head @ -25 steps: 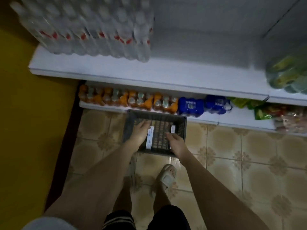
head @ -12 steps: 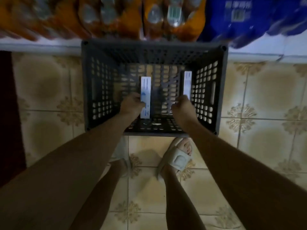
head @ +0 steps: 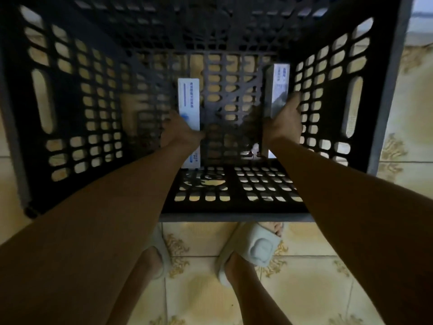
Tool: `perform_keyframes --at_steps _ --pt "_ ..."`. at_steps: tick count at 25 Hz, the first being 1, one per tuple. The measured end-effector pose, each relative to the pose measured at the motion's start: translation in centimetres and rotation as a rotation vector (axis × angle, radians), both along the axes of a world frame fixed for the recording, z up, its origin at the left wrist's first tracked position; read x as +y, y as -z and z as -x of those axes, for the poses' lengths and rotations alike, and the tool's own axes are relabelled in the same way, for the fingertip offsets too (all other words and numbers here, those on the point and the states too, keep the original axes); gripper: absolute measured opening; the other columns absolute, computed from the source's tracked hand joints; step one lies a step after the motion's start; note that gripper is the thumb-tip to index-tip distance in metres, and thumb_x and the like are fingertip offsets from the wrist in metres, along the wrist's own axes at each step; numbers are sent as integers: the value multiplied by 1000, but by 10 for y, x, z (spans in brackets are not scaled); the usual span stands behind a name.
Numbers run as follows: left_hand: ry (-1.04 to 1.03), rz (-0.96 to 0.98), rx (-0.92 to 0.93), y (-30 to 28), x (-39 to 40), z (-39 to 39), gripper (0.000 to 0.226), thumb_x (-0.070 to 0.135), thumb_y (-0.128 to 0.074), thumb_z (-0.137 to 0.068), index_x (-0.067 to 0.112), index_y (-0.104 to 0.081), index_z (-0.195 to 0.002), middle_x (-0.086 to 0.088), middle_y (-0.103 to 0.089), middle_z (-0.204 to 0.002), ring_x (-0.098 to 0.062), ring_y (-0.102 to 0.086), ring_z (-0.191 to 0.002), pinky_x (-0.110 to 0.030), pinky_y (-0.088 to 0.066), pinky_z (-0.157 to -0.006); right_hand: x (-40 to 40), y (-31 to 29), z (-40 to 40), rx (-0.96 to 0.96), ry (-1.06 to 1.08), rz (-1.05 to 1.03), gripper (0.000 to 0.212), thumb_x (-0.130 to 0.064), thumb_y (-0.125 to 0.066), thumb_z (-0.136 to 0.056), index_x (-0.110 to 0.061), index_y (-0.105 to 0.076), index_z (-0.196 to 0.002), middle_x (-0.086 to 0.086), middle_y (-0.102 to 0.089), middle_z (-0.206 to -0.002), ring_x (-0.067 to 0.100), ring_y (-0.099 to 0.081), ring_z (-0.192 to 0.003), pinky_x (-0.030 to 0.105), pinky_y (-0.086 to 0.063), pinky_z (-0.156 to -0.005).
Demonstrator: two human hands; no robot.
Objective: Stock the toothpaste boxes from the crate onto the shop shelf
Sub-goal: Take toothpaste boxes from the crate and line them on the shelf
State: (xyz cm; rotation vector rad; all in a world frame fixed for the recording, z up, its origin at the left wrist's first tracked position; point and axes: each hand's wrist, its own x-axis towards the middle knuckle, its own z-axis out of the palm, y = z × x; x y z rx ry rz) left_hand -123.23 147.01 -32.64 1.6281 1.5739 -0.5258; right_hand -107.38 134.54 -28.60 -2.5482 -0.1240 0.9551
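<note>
A dark perforated plastic crate [head: 382, 109] fills most of the view, standing on the tiled floor. Two white toothpaste boxes lie lengthwise on its bottom. My left hand [head: 179, 132] is closed around the near part of the left toothpaste box [head: 188, 99], which has blue print. My right hand [head: 282, 123] grips the right toothpaste box [head: 280, 83], which stands on its long edge against the crate's right wall. Both forearms reach down into the crate. The shelf is out of view.
Yellow patterned floor tiles [head: 311, 292] surround the crate. My two feet in pale slippers [head: 255, 247] stand just in front of the crate's near rim. A strip of white shelf base [head: 421, 17] shows at the top right.
The view has dropped and moved closer to the crate, so the shelves have gone out of sight. Both hands have reached deeper and closed on the two boxes.
</note>
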Motion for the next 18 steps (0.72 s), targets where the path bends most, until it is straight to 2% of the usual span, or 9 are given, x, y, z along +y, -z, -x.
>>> perform_keyframes --at_steps 4,7,9,11,14,16,18 --pt "-180 94 -109 -15 11 5 73 23 -78 -76 11 -42 -138 -12 -55 -131 -32 -58 -115 -45 -55 -89 -7 -18 -4 294 267 -229 46 -4 -52 -96 -19 -36 -135 5 -48 -137 25 -52 -124 42 -51 -92" --pt "-261 203 -209 -51 16 3 63 16 -73 -82 16 -43 -137 -6 -56 -129 -26 -58 -111 -37 -53 -78 -5 -41 -4 519 389 -301 38 -7 -47 -99 -19 -47 -135 9 -59 -129 29 -60 -113 49 -55 -85" --pt "-373 341 -294 -77 20 1 56 13 -69 -86 19 -44 -135 -2 -58 -124 -22 -59 -104 -37 -52 -73 -1 -58 -3 702 518 -377 38 -10 -41 -99 -15 -51 -135 13 -63 -123 30 -62 -109 52 -50 -91" --pt "-476 485 -354 -100 24 0 50 12 -63 -87 19 -46 -133 -7 -61 -121 -26 -61 -104 -40 -53 -79 3 -76 0 826 565 -416 41 -17 -36 -96 -10 -54 -132 14 -67 -116 29 -64 -101 45 -49 -91" --pt "-557 628 -423 -129 28 1 45 15 -57 -74 11 -59 -119 -14 -65 -107 -37 -60 -109 -46 -47 -97 8 -98 5 856 513 -404 48 -32 -35 -91 -6 -63 -120 16 -70 -98 28 -64 -87 40 -47 -93" --pt "-608 696 -512 -145 32 0 44 27 -56 -72 10 -65 -111 -17 -63 -104 -38 -56 -105 -50 -42 -104 16 -117 7 851 442 -432 46 -38 -34 -95 -8 -66 -104 10 -70 -81 25 -60 -73 36 -47 -81" --pt "-655 743 -593 -166 36 -5 56 55 -56 -82 13 -67 -117 -24 -61 -118 -39 -56 -109 -56 -38 -108 25 -141 7 886 345 -459 49 -49 -35 -99 -12 -66 -104 8 -72 -86 24 -64 -75 33 -50 -76"
